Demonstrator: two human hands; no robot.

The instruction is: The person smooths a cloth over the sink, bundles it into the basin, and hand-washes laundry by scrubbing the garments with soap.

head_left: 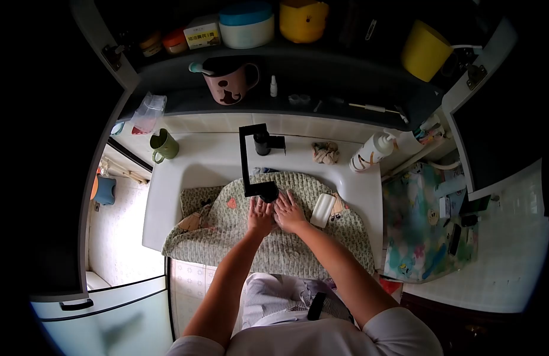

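Note:
A quilted, pale green patterned cloth [268,249] is spread over the white sink [203,172] and hangs over its front edge. My left hand [260,218] lies on the cloth just below the black faucet [246,160], fingers stretched out. Close beside it, my right hand [290,212] also rests flat on the cloth with its fingers apart. Neither hand grips anything that I can see. To the right of my right hand, a white oblong block [323,210] lies on the cloth; its kind is unclear. The faucet's head partly covers the fingertips.
A green mug [163,146] stands at the sink's back left corner. Behind the basin on the right are a crumpled cloth [325,152] and a white pump bottle [372,151]. The shelf above holds a pink mug [230,84] and a yellow cup [425,51]. Open cabinet doors flank the sink.

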